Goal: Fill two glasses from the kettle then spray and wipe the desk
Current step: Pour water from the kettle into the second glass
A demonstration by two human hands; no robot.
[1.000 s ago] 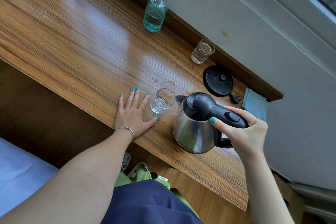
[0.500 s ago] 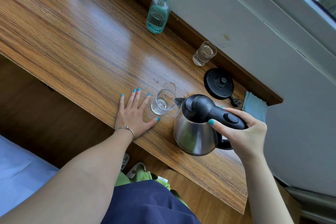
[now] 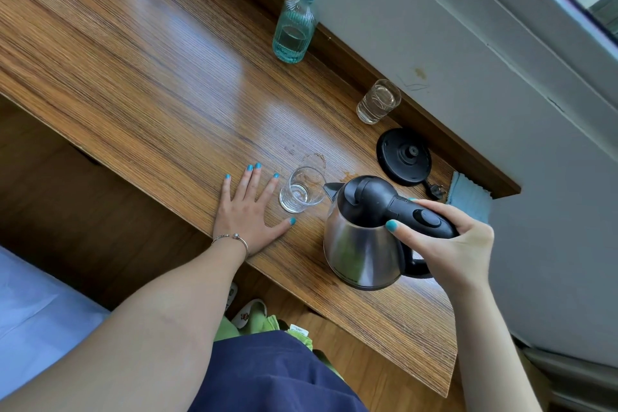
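Steel kettle (image 3: 363,241) gripped by right hand (image 3: 448,241); left hand (image 3: 249,211) flat, fingers spread, beside glass (image 3: 302,189).

Bare forearms, teal-painted nails, thin bracelet (image 3: 234,239) on left wrist, navy garment (image 3: 267,375), green slippers (image 3: 249,311)

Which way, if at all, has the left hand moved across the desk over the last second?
No. The left hand stays flat on the desk, fingers spread, just as close beside the near glass as before.
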